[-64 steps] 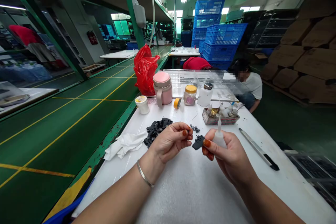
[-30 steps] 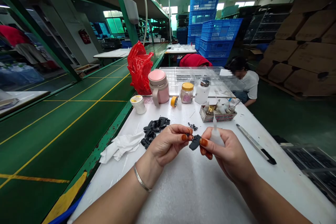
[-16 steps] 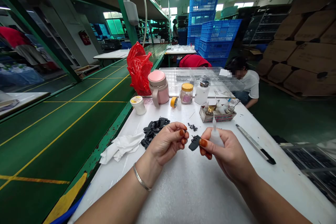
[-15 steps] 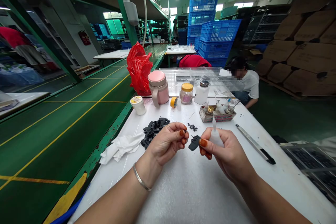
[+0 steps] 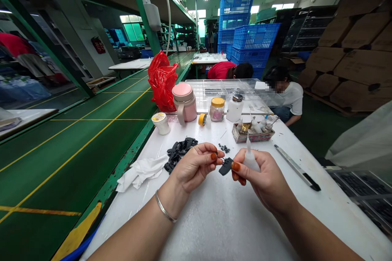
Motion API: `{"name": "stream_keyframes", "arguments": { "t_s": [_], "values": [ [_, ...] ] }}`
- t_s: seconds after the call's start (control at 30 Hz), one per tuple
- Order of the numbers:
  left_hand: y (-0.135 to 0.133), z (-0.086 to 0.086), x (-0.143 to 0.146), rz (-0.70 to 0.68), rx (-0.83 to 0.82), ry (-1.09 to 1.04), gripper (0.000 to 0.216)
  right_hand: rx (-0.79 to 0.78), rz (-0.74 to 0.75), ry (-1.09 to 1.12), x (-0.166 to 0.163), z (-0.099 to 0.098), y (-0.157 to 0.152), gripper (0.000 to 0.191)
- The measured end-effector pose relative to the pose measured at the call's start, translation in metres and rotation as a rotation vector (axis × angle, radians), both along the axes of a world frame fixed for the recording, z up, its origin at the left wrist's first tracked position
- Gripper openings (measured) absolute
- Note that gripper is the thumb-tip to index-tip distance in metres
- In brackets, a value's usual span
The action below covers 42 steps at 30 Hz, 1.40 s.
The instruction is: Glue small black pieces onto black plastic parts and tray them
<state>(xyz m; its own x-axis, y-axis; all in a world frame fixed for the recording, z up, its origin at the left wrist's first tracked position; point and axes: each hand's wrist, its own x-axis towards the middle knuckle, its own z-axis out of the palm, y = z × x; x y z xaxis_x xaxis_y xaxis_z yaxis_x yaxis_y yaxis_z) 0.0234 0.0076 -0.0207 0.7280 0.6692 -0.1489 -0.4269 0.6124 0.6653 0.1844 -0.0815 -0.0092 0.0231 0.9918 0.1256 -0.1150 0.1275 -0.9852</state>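
Note:
Between the thumb and forefinger of my right hand [image 5: 255, 171] is a small black plastic part [image 5: 226, 166]. The same hand also keeps a white squeeze bottle [image 5: 250, 157] with a thin nozzle pointing up in its grip. My left hand [image 5: 199, 163] is pinched closed at the near edge of that part; a tiny dark piece seems to be at its fingertips, too small to name. Behind my left hand lies a pile of similar black parts [image 5: 180, 151]. Several tiny black pieces [image 5: 224, 148] are scattered on the white table [image 5: 196, 220] beyond both hands.
A white cloth [image 5: 142, 172] lies left, beside the green conveyor [image 5: 101, 138]. Across the back stand a white tub [image 5: 161, 123], pink mug [image 5: 185, 104], yellow tape roll [image 5: 202, 120], jar [image 5: 217, 110], white bottle [image 5: 235, 108] and box of small bottles [image 5: 253, 134]. A utility knife [image 5: 297, 167] lies right.
My left fingertips have moved slightly right, up to the black part. My right hand has barely shifted. In the background, a person in red has raised their head into view.

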Motion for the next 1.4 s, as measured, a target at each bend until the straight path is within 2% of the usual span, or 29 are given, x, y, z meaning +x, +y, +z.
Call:
{"name": "stream_keyframes", "arguments": {
  "t_s": [0.57,0.87,1.4],
  "values": [
    [-0.001,0.0,0.0,0.016,0.016,0.094,0.03,0.009,-0.013,-0.019,0.001,0.002,-0.001,0.02],
    [0.001,0.001,-0.002,0.022,0.006,0.099,0.023,0.005,-0.023,-0.024,0.002,0.003,-0.002,0.02],
    [-0.006,-0.002,0.001,0.046,0.072,0.12,0.024,-0.008,-0.092,-0.22,-0.001,0.011,-0.004,0.024]
  ]
}}
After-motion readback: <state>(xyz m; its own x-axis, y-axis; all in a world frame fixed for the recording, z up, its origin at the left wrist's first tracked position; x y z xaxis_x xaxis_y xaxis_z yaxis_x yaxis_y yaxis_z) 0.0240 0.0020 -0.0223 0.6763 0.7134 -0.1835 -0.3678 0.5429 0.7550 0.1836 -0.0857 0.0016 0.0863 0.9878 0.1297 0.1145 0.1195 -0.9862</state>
